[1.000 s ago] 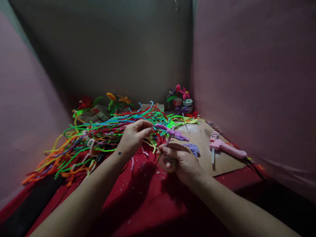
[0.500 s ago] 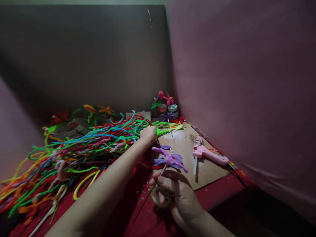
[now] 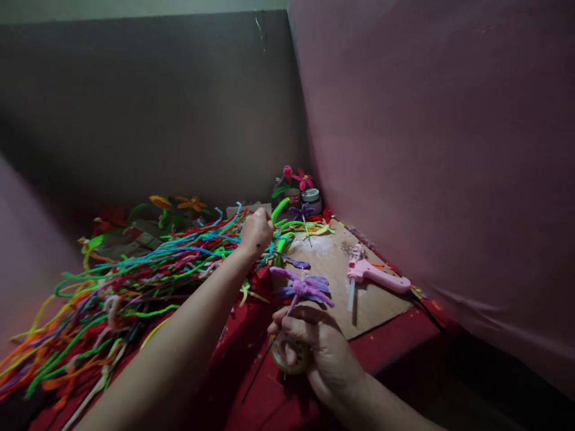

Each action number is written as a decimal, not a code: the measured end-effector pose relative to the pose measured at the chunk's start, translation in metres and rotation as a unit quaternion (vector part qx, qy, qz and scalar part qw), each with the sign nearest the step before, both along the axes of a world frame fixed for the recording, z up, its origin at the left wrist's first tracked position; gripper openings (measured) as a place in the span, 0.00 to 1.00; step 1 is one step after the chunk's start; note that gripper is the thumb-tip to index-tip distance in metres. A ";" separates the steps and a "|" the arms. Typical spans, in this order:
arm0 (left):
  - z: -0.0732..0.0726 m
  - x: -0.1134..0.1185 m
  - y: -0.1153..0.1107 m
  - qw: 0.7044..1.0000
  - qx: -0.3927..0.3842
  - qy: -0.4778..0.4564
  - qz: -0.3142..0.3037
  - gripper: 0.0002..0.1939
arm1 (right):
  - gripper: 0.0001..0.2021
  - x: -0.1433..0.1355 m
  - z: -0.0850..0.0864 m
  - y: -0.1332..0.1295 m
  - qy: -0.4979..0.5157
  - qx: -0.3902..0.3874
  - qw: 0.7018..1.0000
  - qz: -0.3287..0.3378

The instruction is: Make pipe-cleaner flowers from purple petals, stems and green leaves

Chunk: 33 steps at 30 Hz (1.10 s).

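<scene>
My right hand (image 3: 321,341) pinches the thin dark stem of a light purple pipe-cleaner flower (image 3: 303,288), and a roll of tape (image 3: 291,356) hangs round its fingers. Beyond the flower lie bluish-purple petal pieces on the board. My left hand (image 3: 258,230) reaches over the right end of a heap of coloured pipe cleaners (image 3: 179,257). Its fingers are closed, and a bright green leaf-shaped piece (image 3: 280,208) sticks up beside it, seemingly in its grasp.
A pink glue gun (image 3: 381,276) lies on a brown board (image 3: 372,311) at the right. Behind stand jars (image 3: 311,196) and pipe-cleaner flowers (image 3: 192,203). Walls rise behind and on the right. A red cloth (image 3: 390,353) covers the table.
My left hand has moved left and slightly up, and green leaf-shaped pieces now show beside it. My right hand still holds the flower and tape. The view has shifted slightly.
</scene>
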<state>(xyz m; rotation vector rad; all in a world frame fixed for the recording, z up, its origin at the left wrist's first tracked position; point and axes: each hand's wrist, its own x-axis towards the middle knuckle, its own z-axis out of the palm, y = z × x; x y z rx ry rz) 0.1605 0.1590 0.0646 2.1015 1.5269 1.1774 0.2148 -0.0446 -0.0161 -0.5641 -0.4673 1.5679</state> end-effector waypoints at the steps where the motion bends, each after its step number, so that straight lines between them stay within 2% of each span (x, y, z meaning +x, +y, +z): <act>1: 0.002 0.000 0.002 0.998 0.001 -0.056 -0.011 0.05 | 0.08 0.000 0.000 0.000 -0.001 0.000 1.000 -0.002; 3: 0.006 0.000 0.004 0.984 -0.002 -0.172 -0.039 0.08 | 0.08 0.000 0.000 0.001 -0.009 0.001 1.000 -0.006; 5: 0.011 -0.002 0.002 0.957 -0.016 -0.279 -0.078 0.12 | 0.08 0.000 -0.001 0.001 -0.017 0.002 1.000 -0.003; 9: 0.025 -0.013 -0.014 0.887 -0.089 -0.419 -0.174 0.07 | 0.08 -0.001 -0.003 0.001 -0.031 0.012 0.999 -0.005; 12: 0.038 -0.022 -0.031 0.839 -0.139 -0.476 -0.225 0.05 | 0.08 -0.001 -0.002 0.002 -0.045 0.019 0.999 -0.009; 18: 0.049 -0.023 -0.061 0.776 -0.211 -0.500 -0.322 0.03 | 0.09 -0.003 0.000 0.001 -0.047 -0.002 0.999 -0.028; 20: 0.050 -0.025 -0.070 0.778 -0.210 -0.484 -0.341 0.03 | 0.10 -0.002 -0.001 0.001 -0.042 -0.001 0.998 -0.041; 23: 0.049 -0.038 -0.085 0.807 -0.231 -0.431 -0.330 0.04 | 0.09 0.003 0.002 0.003 -0.047 0.026 0.997 -0.056; 28: 0.038 -0.079 -0.109 0.832 -0.318 -0.333 -0.309 0.07 | 0.08 0.008 0.025 0.013 -0.079 0.067 0.992 -0.075; 33: 0.026 -0.116 -0.130 0.833 -0.334 -0.332 -0.289 0.08 | 0.06 -0.005 0.042 0.026 -0.119 0.113 0.986 -0.039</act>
